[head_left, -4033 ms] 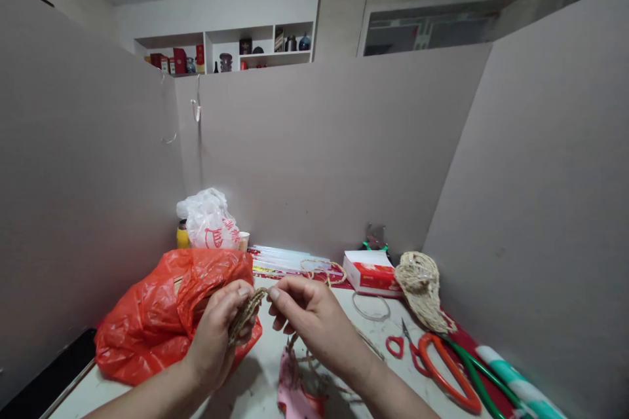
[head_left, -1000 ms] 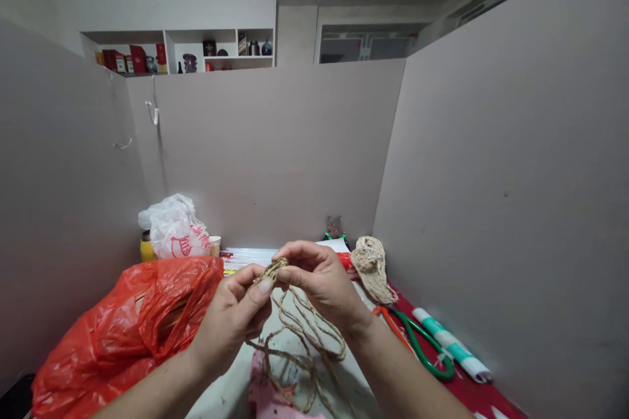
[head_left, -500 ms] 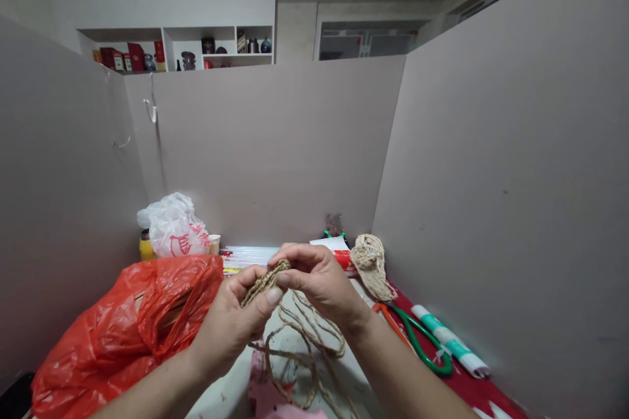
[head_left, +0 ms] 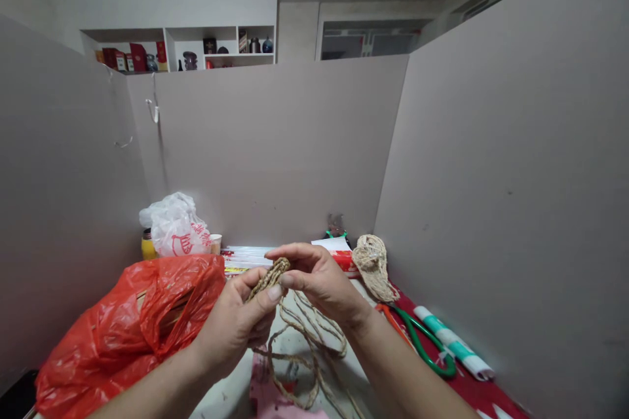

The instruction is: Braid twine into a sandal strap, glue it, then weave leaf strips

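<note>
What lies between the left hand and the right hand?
In the head view, the left hand holds a compact piece of brown cord between it and the right hand.

Both hands close together, forearms apart

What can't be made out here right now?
In the head view:
Cord bundle: its lower end is hidden by the left hand.
Red box: partly behind the right hand.
Red bag: it covers most of its contents.
Pink material: cut off by the bottom edge.
</note>
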`<state>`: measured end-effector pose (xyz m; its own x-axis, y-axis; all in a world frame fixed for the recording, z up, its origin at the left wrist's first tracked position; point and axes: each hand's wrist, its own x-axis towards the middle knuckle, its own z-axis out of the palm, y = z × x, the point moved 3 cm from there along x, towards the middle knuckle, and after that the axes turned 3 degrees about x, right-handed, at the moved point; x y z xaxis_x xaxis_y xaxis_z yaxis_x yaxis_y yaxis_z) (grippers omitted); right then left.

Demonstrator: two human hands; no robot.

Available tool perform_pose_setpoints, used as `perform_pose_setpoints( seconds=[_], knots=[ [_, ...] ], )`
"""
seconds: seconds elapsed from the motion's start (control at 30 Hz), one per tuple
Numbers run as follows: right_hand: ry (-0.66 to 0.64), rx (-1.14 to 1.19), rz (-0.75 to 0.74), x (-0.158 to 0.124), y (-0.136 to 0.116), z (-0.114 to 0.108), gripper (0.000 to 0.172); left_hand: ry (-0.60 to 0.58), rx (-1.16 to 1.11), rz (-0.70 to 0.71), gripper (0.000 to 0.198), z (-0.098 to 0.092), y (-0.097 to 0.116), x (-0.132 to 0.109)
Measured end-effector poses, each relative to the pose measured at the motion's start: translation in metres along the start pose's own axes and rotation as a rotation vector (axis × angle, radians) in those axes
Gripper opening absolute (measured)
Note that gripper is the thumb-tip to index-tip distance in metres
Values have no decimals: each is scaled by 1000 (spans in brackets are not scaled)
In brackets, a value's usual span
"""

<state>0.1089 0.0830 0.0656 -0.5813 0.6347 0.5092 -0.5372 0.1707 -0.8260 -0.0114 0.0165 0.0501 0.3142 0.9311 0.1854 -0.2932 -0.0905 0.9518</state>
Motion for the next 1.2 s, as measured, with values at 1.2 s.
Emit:
perform_pose_setpoints(
  seconds=[1.2],
  knots=[
    [78, -137, -3, -1, -11, 11, 20, 188, 284, 143, 13, -26, 31, 1]
  ],
)
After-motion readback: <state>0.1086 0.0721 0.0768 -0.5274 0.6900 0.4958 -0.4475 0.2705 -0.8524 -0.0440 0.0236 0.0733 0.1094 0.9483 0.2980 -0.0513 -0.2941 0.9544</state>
